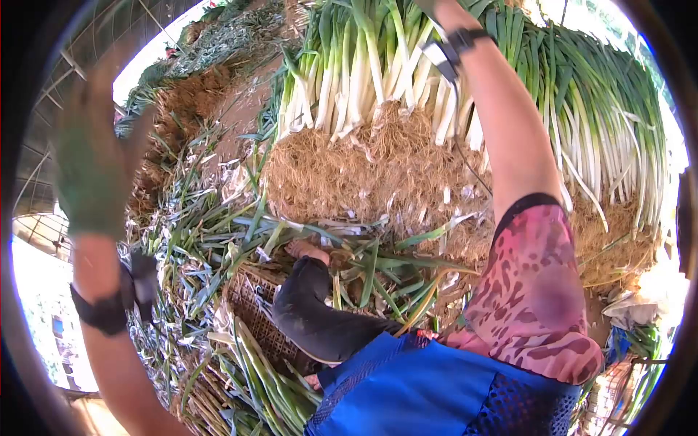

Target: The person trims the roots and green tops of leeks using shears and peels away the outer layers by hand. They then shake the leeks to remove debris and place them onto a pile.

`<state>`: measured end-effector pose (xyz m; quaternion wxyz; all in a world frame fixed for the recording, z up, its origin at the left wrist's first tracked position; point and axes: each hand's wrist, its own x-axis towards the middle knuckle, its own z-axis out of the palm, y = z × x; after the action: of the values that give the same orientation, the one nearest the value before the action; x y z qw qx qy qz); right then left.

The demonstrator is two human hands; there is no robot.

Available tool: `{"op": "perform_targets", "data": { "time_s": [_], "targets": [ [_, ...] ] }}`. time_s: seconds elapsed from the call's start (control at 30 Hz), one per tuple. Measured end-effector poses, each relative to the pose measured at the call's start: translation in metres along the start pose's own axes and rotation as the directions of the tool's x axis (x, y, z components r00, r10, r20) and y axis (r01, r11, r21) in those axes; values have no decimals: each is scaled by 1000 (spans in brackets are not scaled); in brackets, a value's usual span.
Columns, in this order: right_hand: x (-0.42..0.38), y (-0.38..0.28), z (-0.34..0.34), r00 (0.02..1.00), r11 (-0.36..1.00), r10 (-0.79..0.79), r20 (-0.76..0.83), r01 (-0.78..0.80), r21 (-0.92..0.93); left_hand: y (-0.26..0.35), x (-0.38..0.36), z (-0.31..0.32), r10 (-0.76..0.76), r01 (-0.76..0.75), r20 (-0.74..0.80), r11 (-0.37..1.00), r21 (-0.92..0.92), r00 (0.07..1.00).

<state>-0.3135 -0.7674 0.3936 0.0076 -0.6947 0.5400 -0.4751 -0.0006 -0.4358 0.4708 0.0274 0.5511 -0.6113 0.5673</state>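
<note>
At the upper left my left hand (94, 163), in a green glove and blurred by motion, is raised with its fingers spread and nothing in it. My right arm reaches up to the top edge, where only a small part of my right hand (435, 6) shows beside the green leaves; its fingers are hidden. Below and around that wrist stand leeks (363, 65) in a thick row, white stalks down and roots (363, 174) toward me. More leeks (596, 131) lean at the right.
Loose leek leaves (182, 269) litter the ground around my leg (320, 312). A woven crate (254, 305) lies partly under the leaves. Cut leeks (262, 385) lie at the bottom. Heaps of roots and greens (182, 109) are at the upper left. A cable (469, 163) hangs from my right wrist.
</note>
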Motion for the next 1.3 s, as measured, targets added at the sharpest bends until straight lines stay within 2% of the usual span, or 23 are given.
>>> {"op": "perform_targets", "data": {
  "time_s": [0.1,0.2,0.23,0.27,0.3,0.37,0.43,0.5,0.57,0.67,0.7,0.77,0.83,0.87,0.9,0.93,0.97,1.0,1.07,1.13,1.17,1.23,1.3],
  "targets": [
    [-7,127,54,962,958,270,51,-263,-112,31,-113,25,-72,101,381,993,-55,922],
    [-40,228,110,849,846,498,174,-432,-314,56,-283,53,-147,303,798,952,-47,585],
    [-51,250,124,814,812,546,199,-456,-365,69,-323,45,-177,488,917,872,-22,358],
    [-60,265,136,788,789,577,215,-470,-395,77,-395,44,-174,500,904,864,-50,391],
    [-65,276,147,773,775,594,225,-473,-420,88,-412,26,-197,697,966,716,24,170],
    [-66,290,162,753,759,611,242,-471,-450,101,-515,2,-239,830,971,536,154,-26],
    [-63,296,170,745,754,617,254,-466,-463,122,-559,-32,-286,748,922,544,380,-260],
    [-65,307,179,728,744,630,270,-465,-480,141,-613,-47,-188,837,852,175,519,-489],
    [-67,322,190,718,749,629,298,-458,-478,160,-584,-67,-157,872,862,6,489,-482],
    [-71,331,185,711,798,590,383,-442,-409,176,-599,-71,-223,866,876,175,468,-428],
    [-73,325,177,706,819,568,423,-436,-373,182,-614,-70,-151,888,881,37,458,-448],
    [-87,271,162,674,669,721,160,-617,-414,190,-670,-55,-19,866,891,-248,434,-453],
    [-127,192,149,865,763,498,-54,-467,-446,202,-739,-38,16,773,920,-537,338,-391],
    [-139,191,159,925,894,368,91,-325,-308,206,-751,-44,31,673,934,-685,279,-356],
    [-155,184,175,954,975,206,219,-182,-126,196,-711,-50,-10,710,921,-641,293,-390],
    [-180,148,190,853,978,146,500,-202,59,185,-656,-57,-52,741,905,-594,312,-423],
    [-208,108,194,687,940,19,726,-261,221,164,-604,-69,-144,835,841,-287,469,-522],
    [-242,64,186,471,873,-147,870,-352,338,151,-581,-79,-141,819,842,-362,446,-521],
    [-339,-51,152,315,708,-406,858,-485,514,133,-570,-100,-139,813,890,-485,322,-435],
    [-430,-109,162,-62,417,-692,719,-847,328,118,-563,-123,-156,851,941,-490,190,-300],
    [-469,-137,167,-315,542,-716,623,-814,212,115,-561,-133,-193,843,938,-515,154,-289],
    [-565,-196,157,-400,570,-747,532,-796,202,109,-547,-152,-180,765,924,-625,158,-338],
    [-619,-257,136,-348,497,-851,394,-777,387,110,-535,-165,-135,597,909,-789,142,-395]
  ]
}}
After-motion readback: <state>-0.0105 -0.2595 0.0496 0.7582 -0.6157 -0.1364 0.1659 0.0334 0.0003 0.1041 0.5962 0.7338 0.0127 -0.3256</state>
